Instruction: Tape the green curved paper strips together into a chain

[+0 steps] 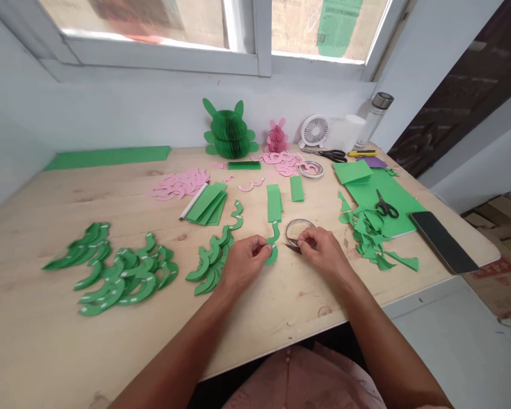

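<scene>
My left hand (247, 258) pinches a green S-shaped paper strip (274, 233) between thumb and fingers, just above the table. In my right hand (321, 247) is a pair of black tweezers (294, 246), its dark tips pointing left toward the strip; the fingers hide the rest of it. Right behind those tips lies a roll of tape (298, 222). Beside my left hand, a pile of green curved paper pieces (208, 264) carries small white patches. A larger heap of such pieces (128, 275) spreads farther left. Folded green paper rectangles (274, 203) lie beyond the strip.
Green paper scraps (368, 233), scissors (385, 205) on a green sheet, and a phone (443, 241) lie at right. Pink cutouts (181, 184) are farther back. Along the wall stand a green paper figure (230, 133), a pink one (276, 138), a fan (314, 132) and a bottle (372, 120).
</scene>
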Motion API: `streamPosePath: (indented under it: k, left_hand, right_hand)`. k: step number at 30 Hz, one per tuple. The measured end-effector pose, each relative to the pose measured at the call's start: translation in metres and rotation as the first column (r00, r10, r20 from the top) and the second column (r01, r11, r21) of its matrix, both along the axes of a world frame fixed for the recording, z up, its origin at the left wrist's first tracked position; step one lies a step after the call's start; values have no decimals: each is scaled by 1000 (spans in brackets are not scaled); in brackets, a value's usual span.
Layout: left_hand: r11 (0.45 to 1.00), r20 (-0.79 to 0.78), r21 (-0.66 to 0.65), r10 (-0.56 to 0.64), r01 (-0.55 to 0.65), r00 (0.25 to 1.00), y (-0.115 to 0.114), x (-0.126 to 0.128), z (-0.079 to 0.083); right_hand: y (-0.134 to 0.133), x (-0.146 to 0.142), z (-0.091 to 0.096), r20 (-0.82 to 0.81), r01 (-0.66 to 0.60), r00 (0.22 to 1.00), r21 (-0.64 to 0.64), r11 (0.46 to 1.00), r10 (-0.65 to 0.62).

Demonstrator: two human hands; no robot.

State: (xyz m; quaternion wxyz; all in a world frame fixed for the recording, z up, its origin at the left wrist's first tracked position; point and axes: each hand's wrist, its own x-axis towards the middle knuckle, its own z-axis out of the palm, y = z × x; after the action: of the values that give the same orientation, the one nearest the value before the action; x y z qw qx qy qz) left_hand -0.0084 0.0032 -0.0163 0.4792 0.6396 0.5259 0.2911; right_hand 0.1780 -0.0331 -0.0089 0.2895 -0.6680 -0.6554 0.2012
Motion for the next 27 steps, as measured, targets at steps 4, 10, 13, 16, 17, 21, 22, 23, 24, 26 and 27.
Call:
streamPosePath:
  k: [4,10,13,16,17,21,22,23,24,26,27]
  left_hand:
    - [998,-77,59,-14,19,997,1,-1,1]
    - [985,-269,157,-21,65,963,-1,-1,4]
    - [979,-352,181,-25,95,936,-2,0,7]
    - [970,-457,203,-26,132,889,-3,0,11]
    - [967,-493,210,-21,142,870,-3,0,12]
    - [943,-599,307,83,132,797,-6,-2,13]
    - [925,-597,361,131,119,791,-7,-3,13]
    - [899,-576,425,182,102,797,-8,-3,13]
    - [869,-534,488,222,82,816,-9,-3,13]
    - [827,-412,561,231,45,882,-11,-3,13]
    - [830,-341,557,193,33,920,-12,-3,13]
  right_hand:
    - [-1,0,0,-77,22,997,9,1000,-21]
    - [-1,2,-3,-143,48,989,-6,999,-49]
    - [-1,2,-4,-141,55,989,-4,998,-55]
    - [0,2,-5,-139,60,988,-5,998,-61]
    - [0,2,-6,-146,61,987,-5,998,-61]
    - [-1,3,-9,-223,61,973,8,998,-57]
    - [-1,3,-9,-245,55,968,8,998,-52]
    - [-1,3,-9,-264,48,964,7,999,-44]
    - [-1,3,-9,-281,42,959,8,999,-39]
    - [-2,2,-7,-310,30,950,10,1000,-25]
    - [-2,2,-6,-323,19,946,10,1000,-14]
